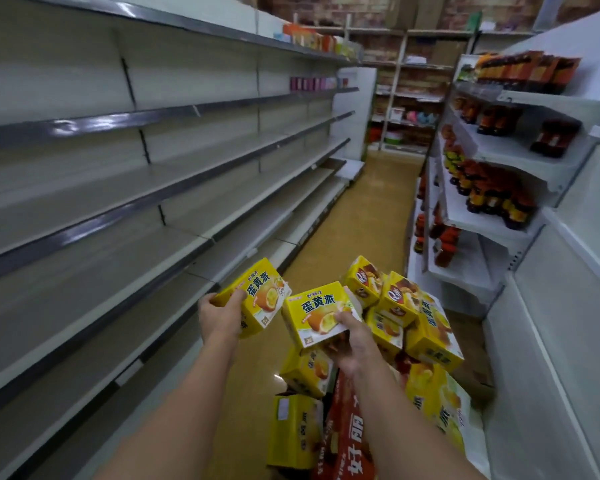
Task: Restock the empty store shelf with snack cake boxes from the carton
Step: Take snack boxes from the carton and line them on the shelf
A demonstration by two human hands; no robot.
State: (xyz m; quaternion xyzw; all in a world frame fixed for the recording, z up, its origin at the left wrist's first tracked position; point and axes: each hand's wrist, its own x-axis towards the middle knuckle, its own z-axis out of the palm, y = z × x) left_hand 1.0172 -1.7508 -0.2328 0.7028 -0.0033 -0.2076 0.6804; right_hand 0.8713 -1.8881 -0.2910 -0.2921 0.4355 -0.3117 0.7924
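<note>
My left hand point(222, 315) grips a yellow snack cake box point(260, 294) by its near end, holding it tilted beside the front edge of an empty grey shelf point(94, 306) on the left. My right hand point(352, 337) grips a second yellow snack cake box point(317, 311) from below, over the pile. Several more yellow boxes point(426, 327) lie heaped on the aisle floor around a red carton point(347, 427) at the bottom centre.
Rows of empty grey shelves point(187, 188) run along the left side of the aisle. White shelving on the right carries dark bottles point(489, 192). A strip of tan floor point(371, 209) leads to stocked shelves point(406, 116) at the far end.
</note>
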